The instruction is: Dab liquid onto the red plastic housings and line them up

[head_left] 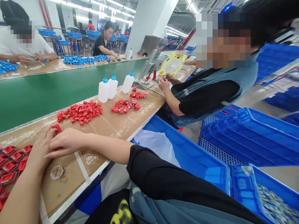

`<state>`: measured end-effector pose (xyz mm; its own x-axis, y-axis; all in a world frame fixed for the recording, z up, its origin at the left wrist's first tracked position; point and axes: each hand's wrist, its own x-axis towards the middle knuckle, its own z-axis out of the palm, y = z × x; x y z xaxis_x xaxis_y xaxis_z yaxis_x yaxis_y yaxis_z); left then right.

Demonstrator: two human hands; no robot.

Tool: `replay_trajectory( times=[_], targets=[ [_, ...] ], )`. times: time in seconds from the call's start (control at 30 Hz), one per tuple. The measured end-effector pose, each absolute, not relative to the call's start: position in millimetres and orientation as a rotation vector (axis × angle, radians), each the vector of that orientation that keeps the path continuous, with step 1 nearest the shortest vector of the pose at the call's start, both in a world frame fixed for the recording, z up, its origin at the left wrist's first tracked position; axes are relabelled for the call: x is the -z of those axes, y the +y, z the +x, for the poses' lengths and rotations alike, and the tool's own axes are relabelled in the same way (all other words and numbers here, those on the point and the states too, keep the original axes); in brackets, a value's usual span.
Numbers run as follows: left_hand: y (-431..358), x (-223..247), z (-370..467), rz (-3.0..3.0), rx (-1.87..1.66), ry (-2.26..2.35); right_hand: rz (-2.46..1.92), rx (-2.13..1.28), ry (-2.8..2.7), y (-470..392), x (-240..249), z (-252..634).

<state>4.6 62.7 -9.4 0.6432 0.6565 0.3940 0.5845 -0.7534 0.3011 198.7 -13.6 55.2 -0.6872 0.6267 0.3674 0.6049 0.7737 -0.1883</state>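
Over the near-left part of the workbench, my left hand (40, 150) is closed with its fingertips at a small red plastic part (56, 128). My right hand (67, 141) crosses in front of it, fingers bent in against the left hand. What the right fingertips hold, if anything, is hidden. Left of my hands lie red parts with dark edges (9, 166), grouped close together. A loose pile of smaller red parts (80, 112) sits beyond my hands. Below them, a small round clear dish (56, 172) with a thin stick in it rests on the brown bench cover (67, 193).
White bottles with blue nozzles (103, 90) stand along the bench beside more red parts (126, 105). A green conveyor belt (46, 96) runs behind. On the right, a co-worker (207, 90) sits close, near a yellow fan (172, 64). Blue crates (201, 155) fill the lower right.
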Motion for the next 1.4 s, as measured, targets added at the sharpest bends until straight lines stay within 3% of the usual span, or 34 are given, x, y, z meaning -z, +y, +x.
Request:
replay_trajectory(
  times=[0.3, 0.8, 1.0, 1.2, 1.4],
  targets=[
    [29.3, -13.9, 23.5, 2.537, -0.643, 1.194, -0.698, -0.443, -2.583, -27.7, -33.8, 210.8],
    [27.3, -1.5, 20.3, 1.621, -0.961, 0.838, -0.602, -0.700, -2.622, -34.1, -18.2, 195.3],
    [16.4, -2.8, 14.3, 1.621, -0.751, 0.932, -0.598, -1.005, -2.326, -30.5, -19.0, 207.7],
    [15.8, -2.6, 14.9, 1.825, -0.724, 1.089, -0.909, -0.783, -1.693, -11.6, -11.0, 221.8],
    [17.3, -5.0, 15.2, 1.865, -0.657, 1.158, -1.056, -0.653, -1.688, -0.1, -5.0, 220.9]
  ],
)
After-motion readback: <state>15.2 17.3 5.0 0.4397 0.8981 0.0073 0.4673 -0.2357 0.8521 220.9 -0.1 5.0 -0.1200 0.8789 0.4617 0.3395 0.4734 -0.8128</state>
